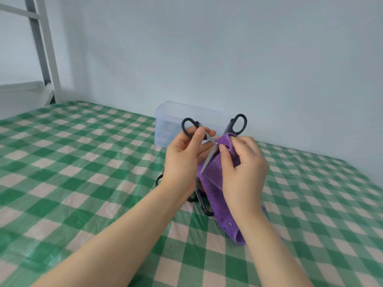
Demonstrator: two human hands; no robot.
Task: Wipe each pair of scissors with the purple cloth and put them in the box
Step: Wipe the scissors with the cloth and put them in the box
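- The left hand (184, 156) is curled around 1 handle arm of a pair of scissors (209, 158), thumb on top, gripping just below the oval finger loop.
- Those scissors are held up in the air over the table (83, 162), splayed wide into an X. The 2 matte black plastic loops point up and away, and 1 thin silvery blade slants down between the hands.
- The right hand (243, 170) is pinching the purple cloth (215, 183) near the pivot, thumb and fingertips closed over a fold of it. The second blade seems to be tucked inside that fold, but I can't actually see it.
- The cloth looks like fuzzy microfibre towelling. It hangs in a long limp strip from the right hand, down along the wrist, and the bottom end is near the table.
- The box (163, 129) is a frosted, see-through plastic tub, rectangular with rounded corners and no lid. It sits against the pale wall just beyond the hands.
- More black scissor handles (202, 205) lie on the table right under the hands, with a bit of red next to them. They're mostly hidden, so I can't count them.
- The table covering is a green and cream check with a slightly shiny, plasticky look.
- A grey and white metal frame (48, 54) stands in the far left corner.
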